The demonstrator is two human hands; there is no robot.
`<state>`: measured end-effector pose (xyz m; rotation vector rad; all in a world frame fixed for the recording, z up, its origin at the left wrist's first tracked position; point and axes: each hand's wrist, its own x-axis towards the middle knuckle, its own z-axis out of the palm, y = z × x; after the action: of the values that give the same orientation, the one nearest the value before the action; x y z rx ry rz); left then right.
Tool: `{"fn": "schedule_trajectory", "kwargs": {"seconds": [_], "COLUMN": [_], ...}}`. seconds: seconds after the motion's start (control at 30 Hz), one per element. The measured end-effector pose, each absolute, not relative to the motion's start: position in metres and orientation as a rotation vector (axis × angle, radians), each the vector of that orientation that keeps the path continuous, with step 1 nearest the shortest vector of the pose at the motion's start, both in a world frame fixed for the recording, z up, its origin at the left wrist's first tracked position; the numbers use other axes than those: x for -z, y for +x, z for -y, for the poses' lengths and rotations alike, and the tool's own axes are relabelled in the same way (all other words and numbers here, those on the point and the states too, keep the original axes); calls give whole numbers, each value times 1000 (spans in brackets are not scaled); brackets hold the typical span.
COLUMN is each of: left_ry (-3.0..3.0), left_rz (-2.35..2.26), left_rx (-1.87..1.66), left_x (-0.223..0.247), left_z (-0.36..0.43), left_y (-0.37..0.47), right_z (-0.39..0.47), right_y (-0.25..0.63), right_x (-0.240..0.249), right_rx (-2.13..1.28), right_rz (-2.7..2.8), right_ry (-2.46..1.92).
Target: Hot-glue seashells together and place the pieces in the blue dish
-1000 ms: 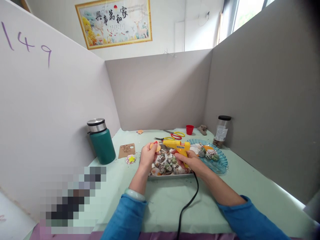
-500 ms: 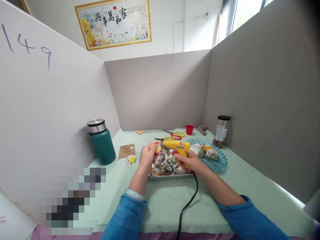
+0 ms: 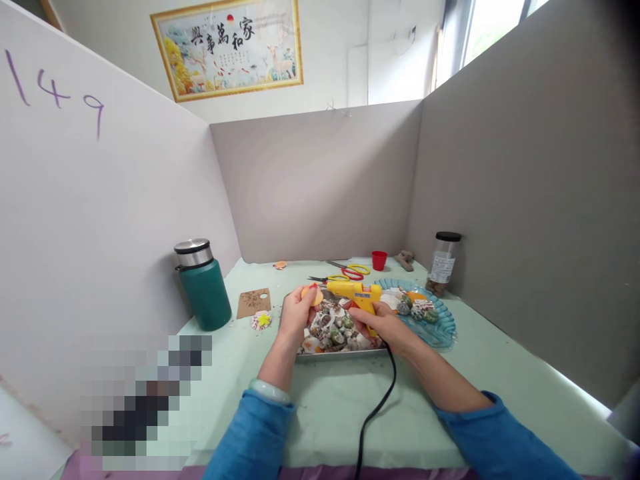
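Observation:
My left hand (image 3: 294,319) pinches a small, flat, orange shell-like piece (image 3: 317,298) between thumb and fingers. Wrapped around the handle of a yellow glue gun (image 3: 354,291) is my right hand (image 3: 386,325). The gun's nozzle points left, close beside the orange piece; whether they touch, I cannot tell. A black cord (image 3: 376,410) runs from the gun down over the front of the table. Beneath both hands lies a metal tray (image 3: 343,355) heaped with seashells (image 3: 340,328), partly covered by my hands and the gun.
A blue scalloped plate (image 3: 447,331) holds more shells at right, near a black-lidded jar (image 3: 442,265). Behind are two scissors (image 3: 354,272), a red cup (image 3: 379,261) and a brown lump (image 3: 405,260). Left stand a green bottle (image 3: 206,297), brown card (image 3: 253,303) and flower-decorated disc (image 3: 261,321). Grey partitions (image 3: 320,187) enclose the table.
Almost nothing differs. The glue gun and the orange piece have stayed practically in place, with both hands keeping their grip.

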<state>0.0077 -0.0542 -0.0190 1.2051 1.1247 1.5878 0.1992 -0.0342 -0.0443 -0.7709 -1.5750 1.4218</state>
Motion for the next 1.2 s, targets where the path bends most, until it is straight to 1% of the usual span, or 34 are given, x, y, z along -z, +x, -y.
{"fn": "schedule_trajectory", "kwargs": {"seconds": [0.63,1.2], "left_ry": [1178,1270], "left_rz": [-1081,-1066], "left_rx": [-1589,-1523], "left_x": [20,27], "left_z": [52,51], "left_y": [6,11], "right_z": [40,33], "right_y": [199,198], "right_x": [36,45], "right_rx": [-1443,-1425], "right_rz": [1563,1561], "right_ry": [-796,-783]}}
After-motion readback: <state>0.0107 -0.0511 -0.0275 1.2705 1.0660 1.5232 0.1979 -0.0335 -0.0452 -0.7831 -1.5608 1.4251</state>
